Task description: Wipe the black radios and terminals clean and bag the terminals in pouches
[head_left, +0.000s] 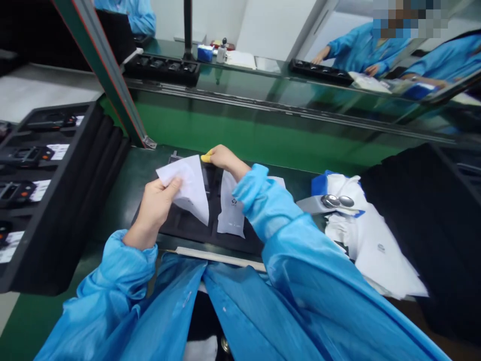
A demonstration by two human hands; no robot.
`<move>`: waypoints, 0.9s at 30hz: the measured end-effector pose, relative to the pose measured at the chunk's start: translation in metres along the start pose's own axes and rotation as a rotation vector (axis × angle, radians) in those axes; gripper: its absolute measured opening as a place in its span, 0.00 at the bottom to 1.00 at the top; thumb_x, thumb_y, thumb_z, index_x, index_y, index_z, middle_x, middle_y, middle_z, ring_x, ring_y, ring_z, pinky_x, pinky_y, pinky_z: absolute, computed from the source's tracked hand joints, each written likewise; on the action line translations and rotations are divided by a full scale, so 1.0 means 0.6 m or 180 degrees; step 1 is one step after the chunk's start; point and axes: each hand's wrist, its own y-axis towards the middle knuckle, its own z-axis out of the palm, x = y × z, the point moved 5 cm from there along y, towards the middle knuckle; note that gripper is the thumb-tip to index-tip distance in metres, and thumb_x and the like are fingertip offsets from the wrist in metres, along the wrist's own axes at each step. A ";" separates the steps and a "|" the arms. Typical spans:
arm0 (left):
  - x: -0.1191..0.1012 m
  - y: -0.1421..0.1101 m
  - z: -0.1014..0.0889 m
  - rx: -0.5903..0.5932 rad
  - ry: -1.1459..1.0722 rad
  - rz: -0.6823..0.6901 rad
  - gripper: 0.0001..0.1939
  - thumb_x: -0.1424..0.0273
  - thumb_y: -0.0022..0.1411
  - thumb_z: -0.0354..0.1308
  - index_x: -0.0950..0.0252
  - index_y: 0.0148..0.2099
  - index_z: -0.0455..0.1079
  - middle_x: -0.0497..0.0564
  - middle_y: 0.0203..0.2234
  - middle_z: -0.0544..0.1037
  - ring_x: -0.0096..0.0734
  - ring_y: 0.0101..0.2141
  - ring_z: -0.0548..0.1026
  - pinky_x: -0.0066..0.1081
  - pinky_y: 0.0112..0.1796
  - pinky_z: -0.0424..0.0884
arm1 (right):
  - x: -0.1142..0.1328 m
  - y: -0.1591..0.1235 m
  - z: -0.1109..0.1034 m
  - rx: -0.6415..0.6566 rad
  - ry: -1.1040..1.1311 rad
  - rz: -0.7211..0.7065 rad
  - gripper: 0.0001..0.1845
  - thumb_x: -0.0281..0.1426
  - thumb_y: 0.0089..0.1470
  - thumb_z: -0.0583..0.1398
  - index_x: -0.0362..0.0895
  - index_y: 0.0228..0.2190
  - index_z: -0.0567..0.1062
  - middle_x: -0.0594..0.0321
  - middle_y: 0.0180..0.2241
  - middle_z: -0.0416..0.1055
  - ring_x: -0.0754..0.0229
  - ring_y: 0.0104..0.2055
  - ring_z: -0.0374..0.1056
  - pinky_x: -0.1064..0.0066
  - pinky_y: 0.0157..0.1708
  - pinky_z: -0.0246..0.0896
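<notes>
A white printed plastic pouch (191, 193) is pinched between the thumb and fingers of my left hand (156, 200), tilted above a black foam tray (188, 225). My right hand (225, 159) is at the tray's far side, just right of the pouch's top corner, with yellow covers on the fingertips. Its fingers are pressed together, and what they hold, if anything, I cannot make out. A second white pouch (232, 213) with a small printed mark lies on the tray below my right forearm. A dark device part (175, 156) shows behind the held pouch.
Stacked black trays (67, 200) with handheld devices stand at the left. At the right are white pouches (381, 250), a tissue box (319, 184) and a holder with two round metal pieces (330, 201). More black foam (417, 200) rises beyond. Co-workers in blue sit across the bench.
</notes>
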 end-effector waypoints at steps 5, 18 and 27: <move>-0.006 -0.004 0.007 0.0234 0.0239 -0.0023 0.21 0.59 0.31 0.76 0.66 0.28 0.79 0.50 0.24 0.80 0.34 0.27 0.75 0.31 0.28 0.71 | 0.005 -0.076 -0.115 -0.1237 0.0566 -0.0690 0.10 0.36 0.51 0.64 0.44 0.33 0.82 0.62 0.34 0.78 0.55 0.41 0.73 0.62 0.46 0.65; -0.019 -0.023 0.046 0.0639 0.0469 0.0000 0.17 0.59 0.37 0.74 0.64 0.29 0.80 0.51 0.24 0.81 0.37 0.28 0.77 0.32 0.28 0.72 | 0.048 -0.211 -0.220 -0.2073 0.2613 -0.2081 0.05 0.33 0.55 0.62 0.50 0.29 0.79 0.71 0.33 0.77 0.60 0.50 0.73 0.69 0.49 0.69; -0.024 -0.021 0.047 0.0637 0.0526 0.0049 0.15 0.59 0.39 0.73 0.64 0.27 0.79 0.49 0.22 0.79 0.32 0.24 0.73 0.29 0.26 0.68 | 0.032 -0.208 -0.229 -0.1914 0.2400 -0.2048 0.05 0.36 0.56 0.62 0.52 0.30 0.79 0.71 0.36 0.76 0.54 0.60 0.66 0.68 0.52 0.68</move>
